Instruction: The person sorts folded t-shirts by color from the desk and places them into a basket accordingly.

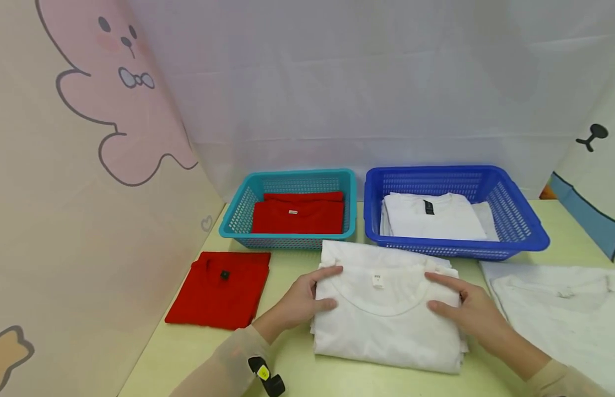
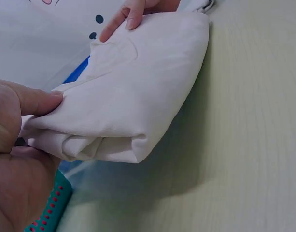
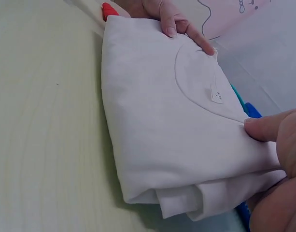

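Observation:
A folded white T-shirt [image 1: 382, 331] lies in front of me, neckline and small label facing up. My left hand [image 1: 300, 298] grips its left side, and my right hand [image 1: 468, 311] holds the right side. In the left wrist view the left thumb [image 2: 44, 101] presses on top while other fingers go under the layered edge, partly hidden. The right wrist view has the right thumb [image 3: 263, 128] on the shirt near the collar, the rest of that hand at the folded side. More white cloth [image 1: 347, 251] shows behind the collar.
A teal basket [image 1: 287, 241] with folded red shirts and a blue basket [image 1: 528, 226] with folded white shirts stand at the back. One folded red shirt [image 1: 223, 298] lies at left. Another white shirt [image 1: 565, 320] is spread at right. Fabric walls border the table.

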Demonstrator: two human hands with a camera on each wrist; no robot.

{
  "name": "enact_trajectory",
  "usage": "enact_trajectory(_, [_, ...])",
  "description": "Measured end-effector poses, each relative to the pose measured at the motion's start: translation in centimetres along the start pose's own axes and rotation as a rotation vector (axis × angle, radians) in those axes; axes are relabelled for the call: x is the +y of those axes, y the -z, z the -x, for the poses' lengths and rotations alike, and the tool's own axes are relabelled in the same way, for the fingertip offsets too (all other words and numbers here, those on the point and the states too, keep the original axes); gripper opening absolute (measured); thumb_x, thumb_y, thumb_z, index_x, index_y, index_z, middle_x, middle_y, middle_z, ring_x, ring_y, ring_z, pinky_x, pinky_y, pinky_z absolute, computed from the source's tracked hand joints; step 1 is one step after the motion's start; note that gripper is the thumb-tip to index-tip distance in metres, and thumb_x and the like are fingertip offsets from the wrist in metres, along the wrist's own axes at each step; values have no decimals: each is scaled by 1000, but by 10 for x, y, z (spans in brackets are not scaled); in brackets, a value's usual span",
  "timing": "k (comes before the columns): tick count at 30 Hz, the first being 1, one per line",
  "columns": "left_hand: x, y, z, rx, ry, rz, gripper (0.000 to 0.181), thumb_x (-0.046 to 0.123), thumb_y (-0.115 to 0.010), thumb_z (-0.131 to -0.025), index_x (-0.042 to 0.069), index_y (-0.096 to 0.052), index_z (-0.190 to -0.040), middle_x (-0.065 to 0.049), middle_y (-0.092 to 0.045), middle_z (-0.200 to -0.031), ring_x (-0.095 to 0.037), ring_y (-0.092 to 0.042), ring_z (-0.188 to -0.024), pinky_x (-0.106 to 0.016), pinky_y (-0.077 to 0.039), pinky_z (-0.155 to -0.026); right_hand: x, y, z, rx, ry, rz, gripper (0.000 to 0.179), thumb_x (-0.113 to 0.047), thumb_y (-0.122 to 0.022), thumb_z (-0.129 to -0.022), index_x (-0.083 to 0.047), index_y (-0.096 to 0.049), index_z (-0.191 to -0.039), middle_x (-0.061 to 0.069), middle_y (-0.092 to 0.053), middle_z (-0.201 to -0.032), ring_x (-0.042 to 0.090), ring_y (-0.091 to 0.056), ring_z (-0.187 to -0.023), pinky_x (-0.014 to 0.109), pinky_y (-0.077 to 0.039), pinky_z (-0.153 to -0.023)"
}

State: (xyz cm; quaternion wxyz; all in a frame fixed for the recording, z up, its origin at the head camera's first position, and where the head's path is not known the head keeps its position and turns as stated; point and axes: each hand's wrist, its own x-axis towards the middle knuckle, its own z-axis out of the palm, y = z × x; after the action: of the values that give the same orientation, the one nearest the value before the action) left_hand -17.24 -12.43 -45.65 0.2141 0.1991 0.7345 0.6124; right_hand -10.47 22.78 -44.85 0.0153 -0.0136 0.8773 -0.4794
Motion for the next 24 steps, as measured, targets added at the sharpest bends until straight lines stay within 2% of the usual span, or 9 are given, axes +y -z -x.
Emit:
enact_trajectory(3, [15,-1,2,-6,-38,-2,65,-3,-70,-84,28,-52,-139,5,-39,-148,-21,-54,-116,-34,-52,-88,-10,8,3,22,29,13,62,-40,-73,-84,-19,-54,-139,15,-46,-144,10,-47,-115,11,-45,-78])
enact_trajectory(5, [25,-1,1,-13,-55,-9,65,-3,-70,-84,27,-52,-139,4,-39,-148,-22,-54,-116,-34,-53,-88,-17,15,4,35,26,30,62,-41,-73,-84,-20,-54,-139,16,-45,-143,3,-46,-104,14,-47,-73])
enact_trajectory(8, [42,0,-3,-18,-84,-18,65,-2,-70,-85,28,-51,-139,5,-37,-149,-23,-52,-118,-35,-53,-88,-28,30,4,52,31,41,62,-41,-72,-85,-22,-53,-140,17,-43,-144,3,-45,-95,15,-46,-67])
enact_trajectory(10, [53,1,-7,-19,-110,-16,65,-2,-71,-84,27,-51,-140,5,-37,-148,-23,-50,-121,-35,-53,-88,-34,40,3,65,36,58,61,-42,-71,-86,-24,-51,-141,16,-41,-146,1,-43,-95,12,-44,-66])
enact_trajectory(14, [70,2,-20,-28,-194,-35,66,-1,-71,-85,25,-49,-142,5,-35,-150,-24,-46,-125,-36,-53,-88,-40,58,-3,102,108,65,58,-35,-70,-88,-24,-50,-142,14,-44,-142,2,-45,-87,16,-46,-60])
enact_trajectory(17, [78,2,-37,-36,-250,-47,67,2,-71,-85,25,-48,-143,7,-34,-151,-24,-46,-126,-37,-53,-87,-39,71,-11,120,144,49,59,-29,-69,-90,-26,-46,-144,12,-39,-146,0,-48,-89,17,-49,-61])
enact_trajectory(20, [84,1,-57,-38,-271,-44,67,5,-71,-86,28,-47,-144,11,-34,-150,-21,-47,-124,-36,-54,-85,-36,86,-21,129,132,56,61,-31,-67,-91,-30,-42,-147,8,-30,-153,-4,-45,-101,13,-48,-64])
enact_trajectory(23, [89,0,-76,-43,-275,-36,68,6,-72,-86,31,-46,-143,13,-36,-149,-17,-49,-123,-36,-54,-84,-32,99,-34,127,93,71,63,-36,-66,-91,-34,-38,-148,6,-18,-159,8,-36,-126,6,-44,-68])
enact_trajectory(24, [91,0,-82,-40,-274,-38,68,6,-72,-86,32,-46,-143,13,-37,-148,-16,-49,-122,-35,-54,-84,-31,103,-38,127,78,74,65,-38,-66,-91,-34,-37,-148,5,-16,-159,15,-33,-131,4,-42,-68])
